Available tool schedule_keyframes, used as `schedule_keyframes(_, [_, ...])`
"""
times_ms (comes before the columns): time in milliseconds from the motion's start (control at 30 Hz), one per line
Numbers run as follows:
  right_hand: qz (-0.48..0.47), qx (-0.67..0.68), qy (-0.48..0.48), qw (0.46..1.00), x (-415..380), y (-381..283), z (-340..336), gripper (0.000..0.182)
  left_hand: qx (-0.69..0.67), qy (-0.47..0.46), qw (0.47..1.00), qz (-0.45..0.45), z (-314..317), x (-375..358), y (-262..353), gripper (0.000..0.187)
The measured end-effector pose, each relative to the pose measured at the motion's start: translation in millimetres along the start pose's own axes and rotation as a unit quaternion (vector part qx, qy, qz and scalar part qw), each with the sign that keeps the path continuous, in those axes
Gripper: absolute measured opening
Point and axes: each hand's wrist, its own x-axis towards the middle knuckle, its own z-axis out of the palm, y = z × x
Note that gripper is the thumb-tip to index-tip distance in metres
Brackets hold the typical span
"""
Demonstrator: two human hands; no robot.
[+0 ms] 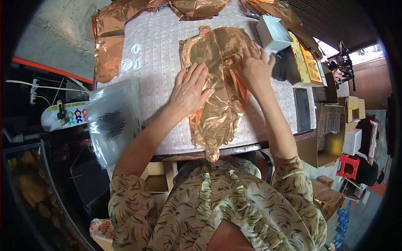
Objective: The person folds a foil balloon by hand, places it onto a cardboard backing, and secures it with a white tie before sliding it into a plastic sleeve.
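Note:
A flat, uninflated copper-gold foil balloon (215, 111) lies partly folded in front of me, its narrow tab end hanging just past the table's near edge. My left hand (189, 87) rests on its left side, fingers stretched out and palm down. On the upper right part of the foil lies my right hand (254, 69), its fingers spread over a folded-in flap. Part of the foil under both hands is hidden. Neither hand grips anything that I can see.
More copper foil balloons (109, 52) lie along the table's left and far edges. Coils of white string (136, 49) and clear plastic bags (111, 121) sit at left. At right are a white box (273, 33), a yellow box (305, 58) and a dark phone-like slab (302, 109).

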Motion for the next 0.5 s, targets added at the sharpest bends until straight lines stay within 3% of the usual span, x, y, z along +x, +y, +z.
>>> schedule_keyframes(67, [0.005,-0.011,0.010,1.000,-9.5,7.5,-21.7,0.047,-0.012,-0.004,1.000,-0.002,-1.4,0.3,-0.2,0.069])
schedule_keyframes(133, [-0.066,0.111,0.109,0.986,-17.8,13.0,-33.5,0.042,-0.022,-0.003,1.000,-0.003,-0.3,0.6,-1.7,0.068])
schedule_keyframes(200, [-0.107,0.143,0.114,0.977,-39.1,0.0,-47.4,0.040,-0.032,-0.002,0.999,-0.005,-1.0,0.6,-2.9,0.067])
schedule_keyframes(267, [-0.237,0.238,0.087,0.938,-60.1,-14.9,-52.0,0.041,-0.036,0.004,0.999,-0.002,-4.0,1.5,-2.4,0.065])
schedule_keyframes(367, [-0.250,0.251,0.044,0.934,-83.9,-25.5,-27.0,0.043,-0.083,0.051,0.995,-0.001,-13.9,6.4,-1.7,0.062])
schedule_keyframes(500, [-0.244,0.253,0.034,0.936,-92.7,-21.1,-13.3,0.041,-0.122,0.039,0.991,-0.051,-39.2,7.0,15.8,0.062])
